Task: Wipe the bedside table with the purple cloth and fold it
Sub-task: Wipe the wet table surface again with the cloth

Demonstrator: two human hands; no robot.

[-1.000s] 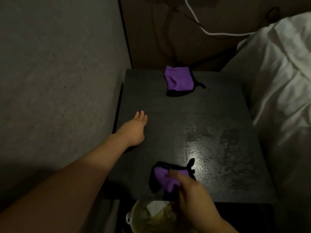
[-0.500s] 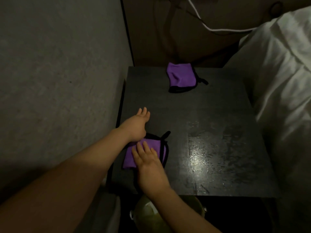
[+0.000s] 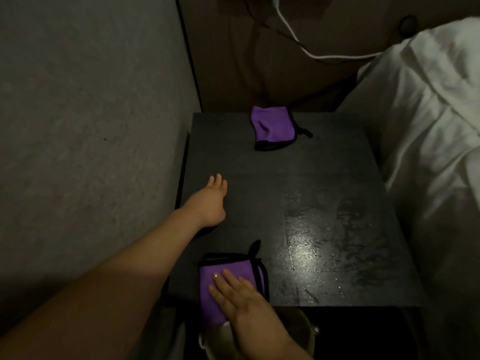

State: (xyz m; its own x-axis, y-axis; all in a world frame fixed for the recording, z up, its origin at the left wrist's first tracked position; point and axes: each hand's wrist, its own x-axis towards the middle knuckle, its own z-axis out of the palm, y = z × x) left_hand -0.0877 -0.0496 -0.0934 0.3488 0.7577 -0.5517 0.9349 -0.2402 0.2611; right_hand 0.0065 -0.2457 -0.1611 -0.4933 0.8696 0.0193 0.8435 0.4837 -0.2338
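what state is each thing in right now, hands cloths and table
left hand: open, flat on the table
right hand: open, fingers straight, pressing the near cloth
near purple cloth: folded, overhanging the front edge
far purple cloth: folded, untouched
bedside table: wet sheen on its right part

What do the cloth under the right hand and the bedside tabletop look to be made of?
Purple cloth: soft, matte fabric, probably microfibre, with black stitched edging and a small loop.
Bedside table: black, likely painted or laminated wood; faint grain shows, and a glossy streaked patch, possibly damp, reflects light.
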